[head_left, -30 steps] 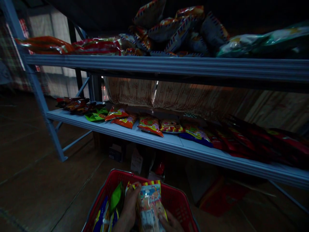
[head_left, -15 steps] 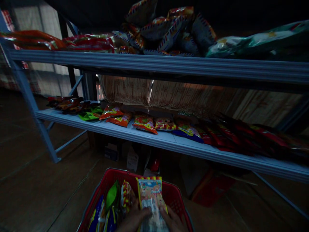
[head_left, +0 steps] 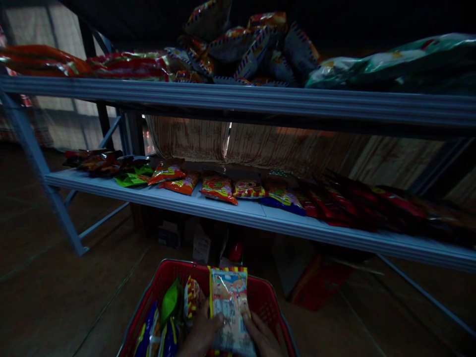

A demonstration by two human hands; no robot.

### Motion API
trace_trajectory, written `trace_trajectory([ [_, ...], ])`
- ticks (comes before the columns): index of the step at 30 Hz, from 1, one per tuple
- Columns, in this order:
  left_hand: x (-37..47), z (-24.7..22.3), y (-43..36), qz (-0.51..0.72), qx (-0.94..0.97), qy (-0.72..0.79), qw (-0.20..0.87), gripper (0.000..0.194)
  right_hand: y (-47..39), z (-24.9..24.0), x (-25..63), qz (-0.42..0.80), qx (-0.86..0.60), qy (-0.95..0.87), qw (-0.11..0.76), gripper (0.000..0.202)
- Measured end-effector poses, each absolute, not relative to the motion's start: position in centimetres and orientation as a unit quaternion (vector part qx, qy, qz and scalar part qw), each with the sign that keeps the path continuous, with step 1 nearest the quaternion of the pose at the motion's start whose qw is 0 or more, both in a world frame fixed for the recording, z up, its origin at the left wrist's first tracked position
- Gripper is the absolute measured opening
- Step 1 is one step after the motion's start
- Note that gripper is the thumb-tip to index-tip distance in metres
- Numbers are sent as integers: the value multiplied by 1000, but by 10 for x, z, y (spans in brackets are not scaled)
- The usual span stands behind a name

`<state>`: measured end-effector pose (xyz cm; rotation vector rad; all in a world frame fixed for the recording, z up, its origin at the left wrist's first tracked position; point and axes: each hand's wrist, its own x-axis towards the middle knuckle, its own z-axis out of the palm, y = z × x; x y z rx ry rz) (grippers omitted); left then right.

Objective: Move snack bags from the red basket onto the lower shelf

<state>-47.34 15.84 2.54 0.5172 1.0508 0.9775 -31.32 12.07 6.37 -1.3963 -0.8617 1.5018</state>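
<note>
A snack bag [head_left: 229, 297] with a pale printed back and a yellow-and-red striped top edge is held upright over the red basket [head_left: 273, 302]. My left hand [head_left: 203, 329] grips its left side, thumb on the front. On the right side my right hand [head_left: 260, 334] holds it the same way. Inside the basket, on the left, lie a green bag [head_left: 171, 300], blue-and-yellow bags [head_left: 148, 329] and a red-and-yellow striped bag [head_left: 191, 295].
A blue metal rack stands ahead. Its lower shelf [head_left: 178, 204] bears orange, green and dark red snack bags; larger bags lie on the upper shelf [head_left: 223, 94]. Boxes [head_left: 201, 247] and a red carton [head_left: 316, 287] sit beneath, on the floor.
The held bag has risen slightly, with both hands still on it. The rack has shifted a little to the left in view.
</note>
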Motion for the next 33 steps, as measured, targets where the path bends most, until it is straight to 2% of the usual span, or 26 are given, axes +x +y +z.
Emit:
trace_trajectory([
  [8,-479,25,158,474,305,431,705,57,118,60,-322,645,-497,-303,496,56],
  [14,-492,32,148,440,340,407,724,60,116,52,-317,659,-479,-265,515,63],
  [21,-492,22,148,454,288,415,734,58,114,56,-321,661,-459,-253,537,53],
  [29,-487,22,139,491,309,542,608,30,112,67,-325,625,-510,-243,538,59],
  [33,-489,26,136,474,347,574,570,24,111,70,-324,592,-544,-254,538,65],
])
